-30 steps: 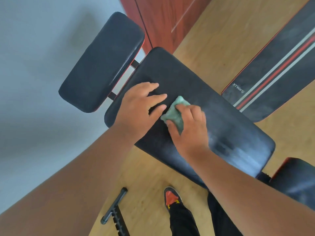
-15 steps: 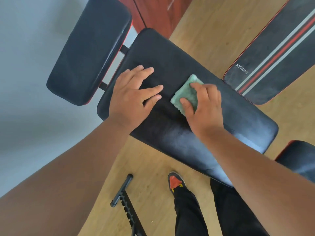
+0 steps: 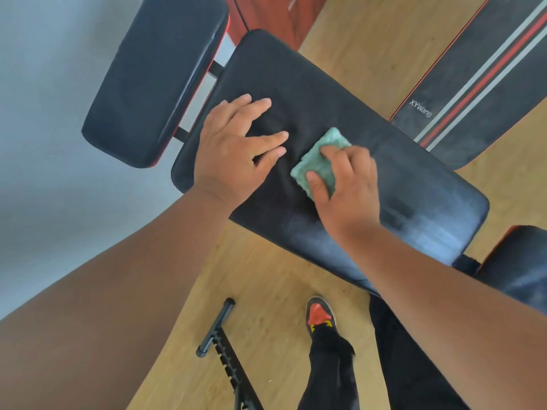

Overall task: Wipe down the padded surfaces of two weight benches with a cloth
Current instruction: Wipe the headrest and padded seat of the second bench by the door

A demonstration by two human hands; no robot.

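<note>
Right hand (image 3: 346, 184) clamped on a folded green cloth (image 3: 318, 161), thumb and fingers curled over it, pressing it onto the long black bench pad (image 3: 296, 84) near its middle. Left hand (image 3: 233, 152) flat on the same pad just beside the cloth, fingers straight and spread wide. Pale smears on the pad toward its right end (sheen or residue, cannot tell which). Smaller black pad (image 3: 154, 81) at upper left. Striped second bench (image 3: 485, 84) at upper right, apart. Shoe (image 3: 321, 318) on the wooden floor (image 3: 266, 276) below. No containers in view.

Left hand (image 3: 236, 152) flat, right hand (image 3: 346, 184) curled
</note>
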